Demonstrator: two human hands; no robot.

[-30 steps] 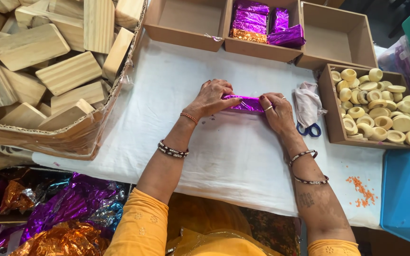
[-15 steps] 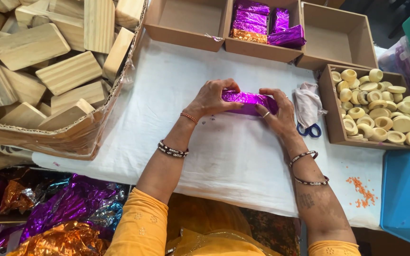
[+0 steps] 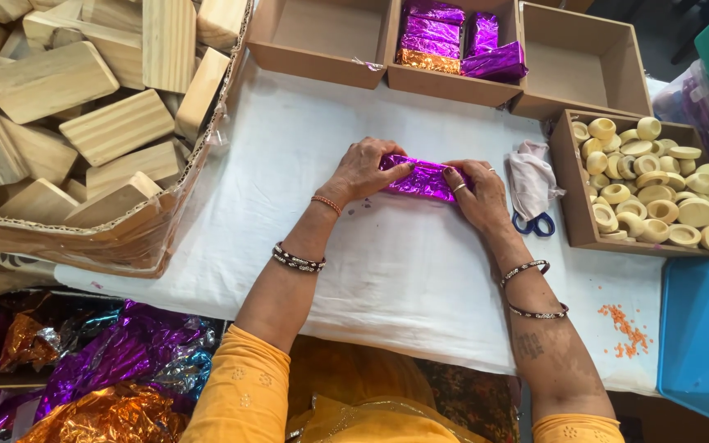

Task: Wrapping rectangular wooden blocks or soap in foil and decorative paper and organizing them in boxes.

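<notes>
Centrally on the white tabletop (image 3: 387, 279) lies one purple foil-wrapped block (image 3: 422, 177), pinched at either end; the left hand (image 3: 360, 173) presses its fingers on the left end, the right hand (image 3: 476, 194) clamps the right end, both wrists bent inward; four wrapped blocks (image 3: 453, 37) fill the middle of three cardboard boxes (image 3: 453, 82); one pair of blue scissors (image 3: 533, 222) lies just beside the right hand.

Glossy purple foil wraps the block (image 3: 422, 178). White matt cloth (image 3: 387, 271) covers table. At ten o'clock, pale rough-sawn wooden blocks (image 3: 84, 90); at twelve, matt brown cardboard trays (image 3: 322, 41).
</notes>
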